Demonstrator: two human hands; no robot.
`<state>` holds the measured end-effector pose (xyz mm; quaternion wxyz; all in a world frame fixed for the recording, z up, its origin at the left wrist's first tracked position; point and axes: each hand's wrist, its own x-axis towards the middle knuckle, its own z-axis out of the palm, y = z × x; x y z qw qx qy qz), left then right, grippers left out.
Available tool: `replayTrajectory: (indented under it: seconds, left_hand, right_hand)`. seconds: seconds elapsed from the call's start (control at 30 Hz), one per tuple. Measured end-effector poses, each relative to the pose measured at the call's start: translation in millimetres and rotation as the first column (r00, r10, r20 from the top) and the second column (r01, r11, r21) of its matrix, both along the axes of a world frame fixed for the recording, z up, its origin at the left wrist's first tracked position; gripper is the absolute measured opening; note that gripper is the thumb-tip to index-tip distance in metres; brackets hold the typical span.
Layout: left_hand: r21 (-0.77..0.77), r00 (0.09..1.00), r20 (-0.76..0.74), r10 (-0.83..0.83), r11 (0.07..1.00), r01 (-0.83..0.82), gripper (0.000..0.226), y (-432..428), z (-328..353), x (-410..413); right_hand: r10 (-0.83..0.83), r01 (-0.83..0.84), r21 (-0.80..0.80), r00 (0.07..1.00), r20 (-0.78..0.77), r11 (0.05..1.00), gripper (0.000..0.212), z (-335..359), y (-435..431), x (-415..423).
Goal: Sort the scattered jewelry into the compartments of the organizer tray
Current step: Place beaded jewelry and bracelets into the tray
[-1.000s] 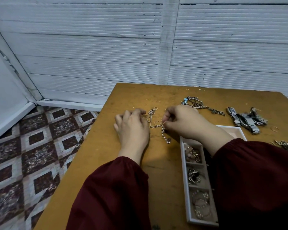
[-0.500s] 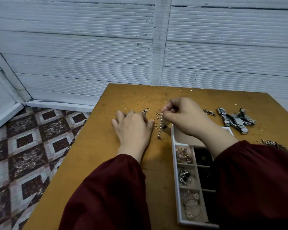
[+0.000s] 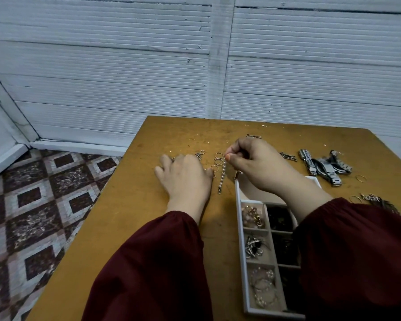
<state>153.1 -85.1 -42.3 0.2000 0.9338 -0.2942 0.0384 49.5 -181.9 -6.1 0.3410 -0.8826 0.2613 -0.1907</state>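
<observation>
Dim, soft light; wide-angle edge distortion

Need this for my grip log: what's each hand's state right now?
Left hand: open, resting on the table.
Right hand: pinching the upper end of the pearl bracelet.

left hand (image 3: 185, 176): palm down, fingers (image 3: 165, 160) relaxed | right hand (image 3: 258, 164): raised, fingers pinched together

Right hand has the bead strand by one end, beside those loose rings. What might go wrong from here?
1. The right hand pinches the bead strand by its top end only; the free clasp end may swing and snag the rim of the tray.
2. The rings lie right beside that pinch; if tangled with the strand, they may drag along.
3. The right sleeve covers the tray's right compartments and could catch pieces there.
</observation>
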Motion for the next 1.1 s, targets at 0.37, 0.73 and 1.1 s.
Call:
replayTrajectory:
  seconds: [0.37,0.73,1.1]
  left_hand:
    - [-0.031,0.991,-0.115,-0.071,0.997,0.068,0.024,-6,-1,3]
    - [-0.212,0.979,-0.088,-0.184,0.964,0.162,0.004,-4,-6,1]
    - [-0.602,0.917,-0.262,-0.302,0.794,0.09,0.013,-1,-17,-3]
  right_hand:
    - [0.001,-0.004,0.073,0.999,0.038,0.997,0.012,-2,3,-1]
    - [-0.05,0.047,0.125,0.999,0.018,0.991,0.006,0,-3,-10]
    - [-0.086,0.063,0.176,0.988,0.127,0.982,0.016,21,4,-34]
